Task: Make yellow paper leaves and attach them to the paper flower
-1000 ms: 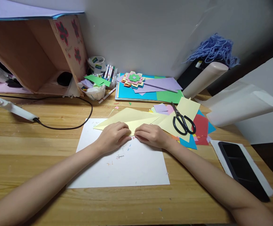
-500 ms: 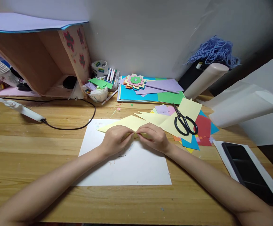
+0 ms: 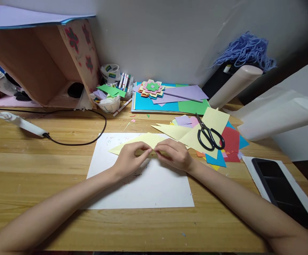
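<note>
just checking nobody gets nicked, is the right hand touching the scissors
Apart. The head view shows it: a strip of the pale yellow sheet lies visible between the right hand and the nearer black handle loop of the scissors.

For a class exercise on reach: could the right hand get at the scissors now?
Probably yes: the scissors lie uncovered on yellow paper near the right hand, though it must first release the pinched yellow sheet.

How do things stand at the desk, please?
Left hand and right hand pinching pale yellow paper. Paper over white sheet. Scissors to the right, apart from both hands.
</note>
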{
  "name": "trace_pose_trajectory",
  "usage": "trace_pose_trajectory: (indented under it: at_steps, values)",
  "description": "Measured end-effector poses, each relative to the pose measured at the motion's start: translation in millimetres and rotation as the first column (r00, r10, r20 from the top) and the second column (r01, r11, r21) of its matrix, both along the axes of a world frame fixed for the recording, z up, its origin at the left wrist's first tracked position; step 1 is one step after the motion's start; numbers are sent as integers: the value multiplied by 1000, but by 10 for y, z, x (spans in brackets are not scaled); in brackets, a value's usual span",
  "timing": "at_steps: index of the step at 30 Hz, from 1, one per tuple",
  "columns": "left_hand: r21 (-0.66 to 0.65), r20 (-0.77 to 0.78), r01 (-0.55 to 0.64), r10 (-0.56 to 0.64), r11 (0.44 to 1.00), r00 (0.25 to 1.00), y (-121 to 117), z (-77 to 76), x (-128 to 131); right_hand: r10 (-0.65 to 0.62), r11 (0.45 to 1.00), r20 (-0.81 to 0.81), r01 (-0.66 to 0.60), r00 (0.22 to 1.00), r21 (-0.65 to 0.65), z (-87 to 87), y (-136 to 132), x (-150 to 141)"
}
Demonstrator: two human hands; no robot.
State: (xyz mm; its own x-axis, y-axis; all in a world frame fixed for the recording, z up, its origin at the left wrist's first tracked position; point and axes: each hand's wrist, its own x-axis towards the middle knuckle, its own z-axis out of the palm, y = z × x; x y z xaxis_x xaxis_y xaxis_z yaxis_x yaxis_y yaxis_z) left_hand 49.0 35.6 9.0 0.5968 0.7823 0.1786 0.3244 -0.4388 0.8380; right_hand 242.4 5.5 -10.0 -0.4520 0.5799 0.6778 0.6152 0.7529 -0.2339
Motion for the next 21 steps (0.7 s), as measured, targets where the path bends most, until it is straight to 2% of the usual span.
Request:
trace_pose_trajectory:
  at_steps: [6, 11, 16, 19, 21]
  values:
    - [-202, 28, 27, -22, 979, 999, 19, 25, -2, 10, 993, 74, -19, 997, 119, 12, 1, 7]
    - [-225, 20, 31, -27, 974, 999, 30, 39, -8, 28, 983, 96, -45, 995, 177, 15, -3, 12]
    - [-94, 3, 13, -13, 995, 1000, -4, 83, -7, 51, 989, 33, -55, 998, 140, 23, -16, 5]
    - [63, 0, -5, 5, 998, 1000, -34, 95, -19, 37, 998, -88, -33, 995, 48, 37, -23, -22]
    - [204, 4, -18, 17, 979, 1000, -48, 87, -30, 18, 1000, -171, -20, 985, -11, 54, -28, -47]
